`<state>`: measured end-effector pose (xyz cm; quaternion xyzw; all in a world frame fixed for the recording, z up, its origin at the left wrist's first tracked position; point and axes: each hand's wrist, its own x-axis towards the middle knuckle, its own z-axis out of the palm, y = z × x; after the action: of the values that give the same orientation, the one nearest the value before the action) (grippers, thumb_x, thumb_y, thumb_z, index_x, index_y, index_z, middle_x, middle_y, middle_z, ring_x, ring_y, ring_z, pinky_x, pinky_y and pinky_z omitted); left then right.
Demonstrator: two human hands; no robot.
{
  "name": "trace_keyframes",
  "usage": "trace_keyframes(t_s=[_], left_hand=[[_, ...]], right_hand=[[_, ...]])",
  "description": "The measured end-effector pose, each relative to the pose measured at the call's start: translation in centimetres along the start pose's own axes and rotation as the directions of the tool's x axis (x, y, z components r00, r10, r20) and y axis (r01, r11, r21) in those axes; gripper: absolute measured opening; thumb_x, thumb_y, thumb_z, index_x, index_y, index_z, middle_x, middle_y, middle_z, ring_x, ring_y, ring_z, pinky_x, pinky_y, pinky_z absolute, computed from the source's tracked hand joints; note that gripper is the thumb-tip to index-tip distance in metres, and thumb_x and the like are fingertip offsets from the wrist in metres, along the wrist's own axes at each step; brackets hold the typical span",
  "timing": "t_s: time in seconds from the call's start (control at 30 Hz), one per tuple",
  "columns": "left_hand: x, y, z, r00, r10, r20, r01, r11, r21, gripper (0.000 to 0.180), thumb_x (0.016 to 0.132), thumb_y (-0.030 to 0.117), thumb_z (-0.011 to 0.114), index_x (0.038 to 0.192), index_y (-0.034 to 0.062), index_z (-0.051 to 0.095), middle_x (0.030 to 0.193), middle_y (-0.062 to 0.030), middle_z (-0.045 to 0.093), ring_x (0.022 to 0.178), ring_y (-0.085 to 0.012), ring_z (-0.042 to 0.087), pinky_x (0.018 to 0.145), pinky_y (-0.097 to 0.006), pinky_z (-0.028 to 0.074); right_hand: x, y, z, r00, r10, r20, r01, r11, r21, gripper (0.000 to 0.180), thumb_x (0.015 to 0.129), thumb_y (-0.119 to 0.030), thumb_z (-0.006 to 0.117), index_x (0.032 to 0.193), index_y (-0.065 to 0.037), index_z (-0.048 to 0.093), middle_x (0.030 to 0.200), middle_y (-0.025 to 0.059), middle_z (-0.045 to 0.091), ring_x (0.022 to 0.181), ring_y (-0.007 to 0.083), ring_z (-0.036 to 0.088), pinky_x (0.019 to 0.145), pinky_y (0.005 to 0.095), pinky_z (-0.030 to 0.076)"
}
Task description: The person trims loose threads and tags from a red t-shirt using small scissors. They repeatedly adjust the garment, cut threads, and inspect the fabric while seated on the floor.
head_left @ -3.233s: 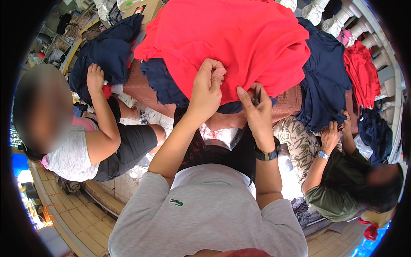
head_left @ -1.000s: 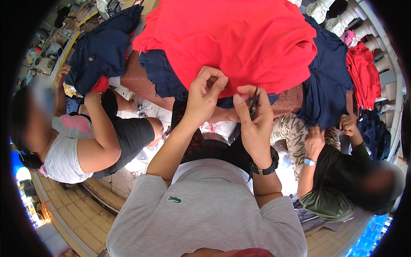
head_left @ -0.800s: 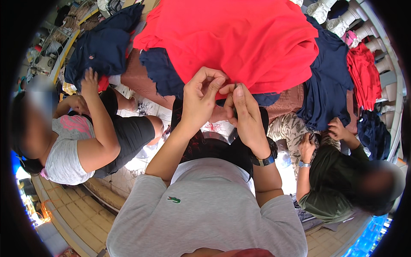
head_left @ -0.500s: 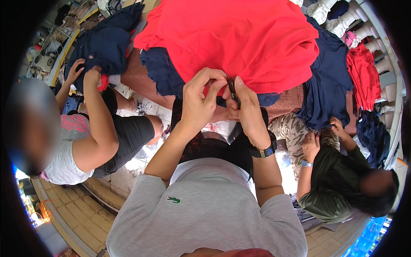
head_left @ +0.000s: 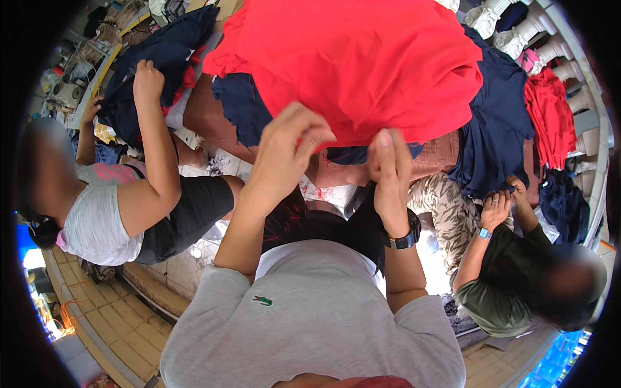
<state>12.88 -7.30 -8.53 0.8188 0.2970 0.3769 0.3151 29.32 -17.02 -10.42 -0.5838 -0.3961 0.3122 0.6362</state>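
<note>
A large red garment (head_left: 362, 71) lies heaped in front of me, its near hem hanging towards my lap. My left hand (head_left: 288, 142) is at this hem, fingers curled and thumb brought in, apparently pinching the red cloth; motion blurs the fingertips. Just right of it, my right hand (head_left: 391, 171) is upright beside the hem, a black watch (head_left: 407, 239) on its wrist. Its fingers are pressed together and smeared; whatever they hold is hidden. The slim dark tool from before does not show now.
Navy cloth (head_left: 242, 107) lies under the red heap on a brown-covered surface (head_left: 223, 142). Co-workers sit close on both sides: a left one lifts a navy garment (head_left: 145, 81), a right one handles navy cloth (head_left: 491, 149). Thread cones (head_left: 553, 45) line the right.
My hands have moved apart, and the dark slim tool between them is no longer visible. The left co-worker has raised an arm with the navy garment.
</note>
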Motion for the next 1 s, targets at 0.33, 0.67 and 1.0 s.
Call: trace_keyframes(t_s=[0.33,0.67,1.0], left_hand=[[4.2,-0.2,2.0,0.961,0.242,-0.132,-0.24,0.97,0.029,0.037,0.077,-0.02,0.06,0.104,0.0034,0.068,0.102,-0.0102,0.049,0.084,-0.0243,0.06,0.075,-0.034,0.06],[3.2,-0.5,1.5,0.983,0.165,-0.081,-0.173,0.98,-0.104,0.009,0.085,-0.006,0.067,0.093,-0.0027,0.069,0.088,-0.0095,0.063,0.081,-0.0193,0.067,0.075,-0.029,0.054],[0.7,-0.8,2.0,0.995,-0.06,-0.079,0.025,0.924,-0.381,0.008,0.089,-0.003,0.067,0.096,-0.005,0.069,0.101,-0.0125,0.073,0.087,-0.0147,0.07,0.078,-0.027,0.054]], right_hand=[[2.1,2.0,1.8,0.993,0.087,-0.074,-0.062,0.957,0.284,0.035,0.096,-0.014,0.069,0.068,-0.014,0.049,0.056,-0.0098,0.038,0.046,0.0009,0.029,0.044,0.0227,0.019],[2.0,2.9,0.5,0.996,0.06,0.062,-0.077,0.945,0.317,0.029,0.103,-0.018,0.059,0.076,-0.012,0.05,0.059,-0.0084,0.037,0.048,0.0016,0.03,0.046,0.0218,0.021],[-1.8,-2.8,1.8,0.973,0.136,0.184,-0.171,0.967,0.189,0.052,0.107,-0.044,0.027,0.092,-0.004,0.057,0.071,-0.0031,0.041,0.06,0.0046,0.033,0.052,0.0215,0.026]])
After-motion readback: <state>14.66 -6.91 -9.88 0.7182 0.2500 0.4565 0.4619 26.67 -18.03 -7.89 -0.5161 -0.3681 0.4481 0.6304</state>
